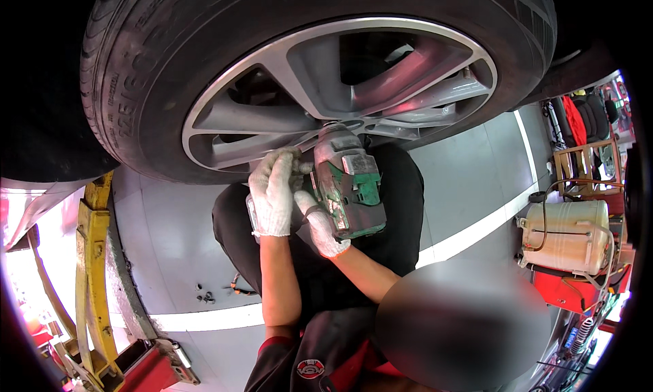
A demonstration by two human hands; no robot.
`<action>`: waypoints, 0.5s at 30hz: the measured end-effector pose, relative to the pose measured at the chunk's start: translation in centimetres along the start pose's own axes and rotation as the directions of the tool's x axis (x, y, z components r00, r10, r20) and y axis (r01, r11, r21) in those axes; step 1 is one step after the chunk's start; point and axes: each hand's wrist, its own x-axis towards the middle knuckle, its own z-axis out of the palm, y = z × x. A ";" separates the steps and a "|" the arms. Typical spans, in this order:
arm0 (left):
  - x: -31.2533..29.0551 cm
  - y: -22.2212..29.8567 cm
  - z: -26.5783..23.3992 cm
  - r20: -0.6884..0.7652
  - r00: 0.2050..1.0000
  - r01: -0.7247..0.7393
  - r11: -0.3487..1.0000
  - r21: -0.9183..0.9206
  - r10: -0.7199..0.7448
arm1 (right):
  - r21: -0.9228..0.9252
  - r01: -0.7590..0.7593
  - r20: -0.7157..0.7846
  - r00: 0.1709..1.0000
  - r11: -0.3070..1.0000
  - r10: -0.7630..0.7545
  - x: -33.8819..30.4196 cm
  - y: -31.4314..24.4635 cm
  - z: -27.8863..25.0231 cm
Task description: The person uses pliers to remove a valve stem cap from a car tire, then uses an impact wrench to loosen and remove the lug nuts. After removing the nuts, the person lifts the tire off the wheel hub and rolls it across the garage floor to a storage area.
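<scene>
"Yellow-painted metal frame (pixel 101 256) at the far left. What lies to the right of it?"

"Several small dark pieces (pixel 205 295) on the smooth grey floor (pixel 163 249), just left of the person's forearm."

"And the hands?"

"The left hand (pixel 272 191), in a white knitted glove (pixel 274 217), has its fingers bent next to the tool; I can't tell whether it holds anything. Just right of it, the right hand (pixel 320 225), gloved alike, is wrapped around the grip of a chunky green, black and grey power tool (pixel 352 188)."

"Where is that tool exactly?"

"Above the black trousers (pixel 401 195), nose at the middle of a silver spoked metal wheel (pixel 323 86). Whether they touch is unclear."

"Farther right?"

"A beige cylindrical metal tank (pixel 568 235), above a bright red box (pixel 559 288)."
</scene>
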 end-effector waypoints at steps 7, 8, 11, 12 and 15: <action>1.9 -0.4 0.4 0.152 0.987 -0.067 0.997 0.049 0.059 | -0.308 0.243 -0.098 0.954 0.920 -0.284 0.4 -2.5 -0.3; 2.0 -0.2 0.7 0.167 0.986 -0.032 0.998 0.053 0.023 | -0.424 0.265 -0.060 0.946 0.866 -0.319 0.5 -1.3 -0.7; 2.2 -0.4 0.9 0.167 0.986 0.021 1.000 0.015 -0.023 | -0.640 0.334 0.015 0.906 0.692 -0.423 0.8 -1.7 -1.3; 2.3 -0.7 0.7 0.160 0.986 0.039 0.999 -0.006 -0.038 | -0.699 0.318 0.081 0.925 0.640 -0.371 0.8 -2.8 -1.8; 2.0 -0.2 2.0 0.164 0.986 0.059 0.993 -0.107 -0.040 | -0.620 0.420 0.081 0.875 0.663 -0.478 1.9 -1.8 -2.9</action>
